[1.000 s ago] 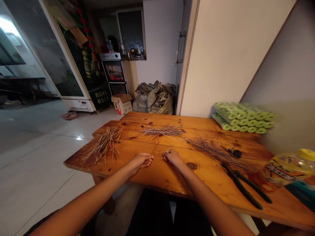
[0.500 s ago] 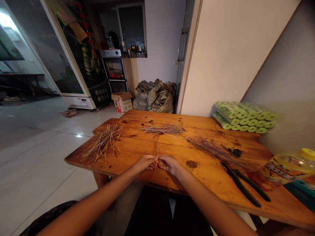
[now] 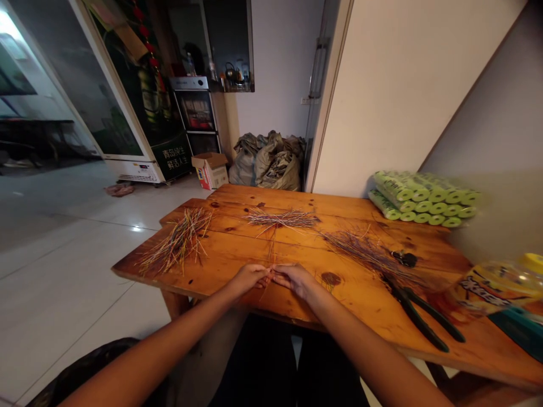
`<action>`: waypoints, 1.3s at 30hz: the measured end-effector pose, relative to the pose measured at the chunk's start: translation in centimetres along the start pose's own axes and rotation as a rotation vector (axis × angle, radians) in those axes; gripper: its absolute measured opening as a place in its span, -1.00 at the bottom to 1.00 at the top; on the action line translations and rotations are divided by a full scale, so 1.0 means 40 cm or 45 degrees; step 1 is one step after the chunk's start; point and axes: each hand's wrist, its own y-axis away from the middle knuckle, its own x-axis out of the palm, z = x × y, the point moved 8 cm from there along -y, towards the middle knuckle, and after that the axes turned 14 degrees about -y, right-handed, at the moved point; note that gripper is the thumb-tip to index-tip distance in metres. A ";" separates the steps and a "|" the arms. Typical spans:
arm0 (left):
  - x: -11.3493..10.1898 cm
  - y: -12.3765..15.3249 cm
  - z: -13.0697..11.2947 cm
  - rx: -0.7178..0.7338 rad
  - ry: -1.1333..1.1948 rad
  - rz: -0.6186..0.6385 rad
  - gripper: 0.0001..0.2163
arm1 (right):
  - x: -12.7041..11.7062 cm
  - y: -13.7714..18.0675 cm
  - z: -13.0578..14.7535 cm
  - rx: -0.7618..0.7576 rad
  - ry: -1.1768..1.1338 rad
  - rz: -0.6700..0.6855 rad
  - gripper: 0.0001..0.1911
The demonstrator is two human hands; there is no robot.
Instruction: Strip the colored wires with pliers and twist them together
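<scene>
Bearing strand bundles (image 3: 280, 218): knotty wooden table (image 3: 237, 247); tiled floor (image 3: 80, 243), sacks (image 3: 275, 164) beyond.

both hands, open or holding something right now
Left hand: closed, pinching thin strands.
Right hand: closed, pinching at the same strands, fingertip detail too small to tell.

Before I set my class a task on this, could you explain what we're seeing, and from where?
There is no machine: a person's bare left hand and right hand are at work, viewed from a camera worn on the head. Their fingertips meet above a wooden table, pinching thin strands. Also on the table lie three loose wire bundles, what look like dark-handled pliers, a yellow-capped bottle and stacked green-wrapped rolls.
</scene>
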 end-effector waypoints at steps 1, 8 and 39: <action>0.001 0.001 0.001 -0.002 0.003 0.002 -0.71 | -0.001 0.001 0.001 -0.005 0.002 -0.001 -0.87; 0.004 0.004 0.008 -0.020 -0.011 0.009 -0.69 | -0.009 0.002 -0.001 -0.022 0.012 -0.023 -0.89; 0.008 -0.007 0.026 -0.021 0.066 0.001 -0.72 | -0.025 -0.020 -0.014 -0.013 0.052 0.018 -0.90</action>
